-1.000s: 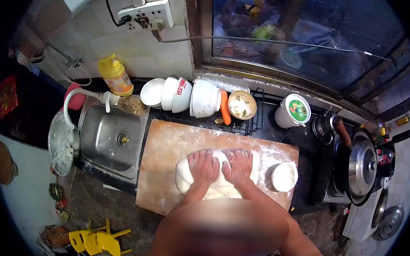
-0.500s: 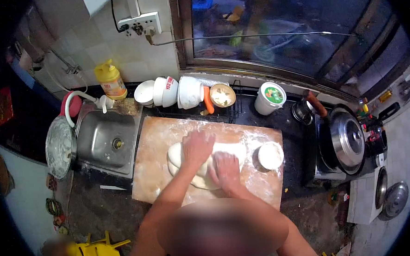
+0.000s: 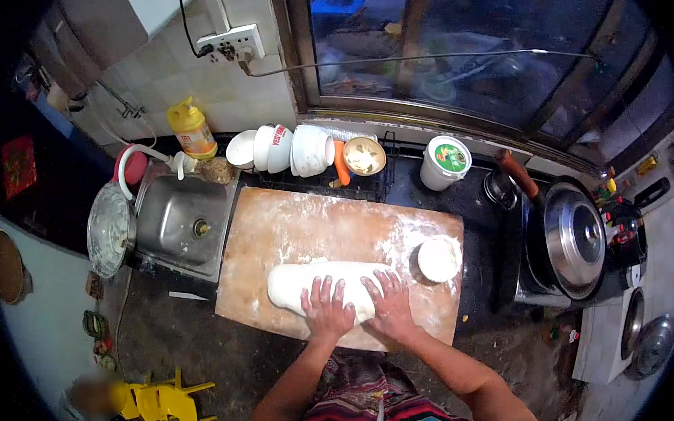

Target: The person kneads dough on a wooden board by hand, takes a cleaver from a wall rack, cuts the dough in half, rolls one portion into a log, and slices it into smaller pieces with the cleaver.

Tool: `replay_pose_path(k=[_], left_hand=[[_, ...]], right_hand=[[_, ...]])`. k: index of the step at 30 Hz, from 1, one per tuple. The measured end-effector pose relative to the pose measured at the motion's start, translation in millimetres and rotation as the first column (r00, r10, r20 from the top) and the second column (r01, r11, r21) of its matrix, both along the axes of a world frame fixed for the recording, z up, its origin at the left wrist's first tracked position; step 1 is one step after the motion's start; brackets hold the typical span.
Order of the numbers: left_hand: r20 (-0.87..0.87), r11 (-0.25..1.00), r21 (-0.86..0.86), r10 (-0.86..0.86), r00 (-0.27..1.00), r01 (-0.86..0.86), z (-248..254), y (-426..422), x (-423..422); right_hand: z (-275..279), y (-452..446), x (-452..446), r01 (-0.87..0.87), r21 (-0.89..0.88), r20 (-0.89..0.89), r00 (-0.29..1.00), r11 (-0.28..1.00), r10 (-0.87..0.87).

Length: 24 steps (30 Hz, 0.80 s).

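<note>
A long, smooth log of white dough (image 3: 288,286) lies across the near half of a floured wooden board (image 3: 254,238). My left hand (image 3: 327,306) rests on the near side of the dough with its fingers spread. Beside it, my right hand (image 3: 390,303) lies on the dough's right part, fingers also apart. Neither hand is wrapped round anything. To the right on the board stands a round white container of flour (image 3: 439,258). Loose flour is scattered over the board's middle and right.
A steel sink (image 3: 177,219) is left of the board. Behind stand a yellow bottle (image 3: 193,133), stacked bowls (image 3: 311,151), a carrot (image 3: 340,161) and a white tub (image 3: 445,163). A lidded pan (image 3: 575,236) sits at right, yellow chairs (image 3: 168,402) lower left.
The dough has gone from a broad folded mass to a longer log nearer the board's front edge. Both my hands have moved back toward me and now lie side by side.
</note>
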<state>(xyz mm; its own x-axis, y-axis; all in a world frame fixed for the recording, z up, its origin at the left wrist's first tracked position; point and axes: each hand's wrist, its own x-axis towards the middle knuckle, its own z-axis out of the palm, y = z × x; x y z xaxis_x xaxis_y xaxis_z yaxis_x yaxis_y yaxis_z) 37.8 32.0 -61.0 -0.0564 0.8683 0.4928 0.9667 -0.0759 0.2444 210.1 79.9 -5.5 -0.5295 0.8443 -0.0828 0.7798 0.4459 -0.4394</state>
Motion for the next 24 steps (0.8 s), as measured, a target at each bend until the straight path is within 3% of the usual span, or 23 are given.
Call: replay_pose_path(k=[4, 8, 11, 15, 16, 19, 22, 24], left_hand=[[0.06, 0.999, -0.039, 0.007, 0.998, -0.005, 1.9, 59.2, -10.9], [0.081, 0.999, -0.035, 0.007, 0.997, -0.004, -4.3, 125.6, -26.0], [0.08, 1.0, 0.013, 0.019, 0.997, -0.02, -7.3, 178.1, -35.6], [0.082, 0.999, -0.049, 0.018, 0.996, -0.014, -11.5, 235.6, -48.6], [0.099, 0.997, -0.076, 0.026, 0.995, -0.019, -7.7, 244.4, -49.0], [0.087, 0.992, -0.125, 0.019, 0.996, -0.008, 5.3, 244.5, -47.7], [0.144, 0.983, -0.164, -0.052, 0.988, 0.076, 18.4, 219.3, -51.3], [0.169, 0.907, -0.408, -0.037, 0.985, 0.104, 56.3, 194.1, -56.2]], right_hand=[[2.2, 44.9, -11.8, 0.057, -0.025, 0.015, 0.998, 0.998, -0.056], [-22.3, 93.8, -21.0, 0.103, 0.204, -0.027, 0.995, 0.973, -0.1], [-33.0, 128.5, -30.1, 0.163, 0.1, 0.04, 0.985, 0.982, -0.168], [-47.5, 162.3, -44.8, 0.293, 0.141, -0.037, 0.956, 0.946, -0.291], [-33.5, 163.4, -50.6, 0.324, 0.175, -0.134, 0.943, 0.93, -0.303], [-42.3, 165.3, -52.2, 0.329, 0.236, -0.154, 0.942, 0.914, -0.299], [-23.3, 135.5, -47.1, 0.285, 0.168, -0.067, 0.958, 0.944, -0.278], [-13.5, 91.5, -43.9, 0.228, 0.187, -0.064, 0.973, 0.956, -0.219]])
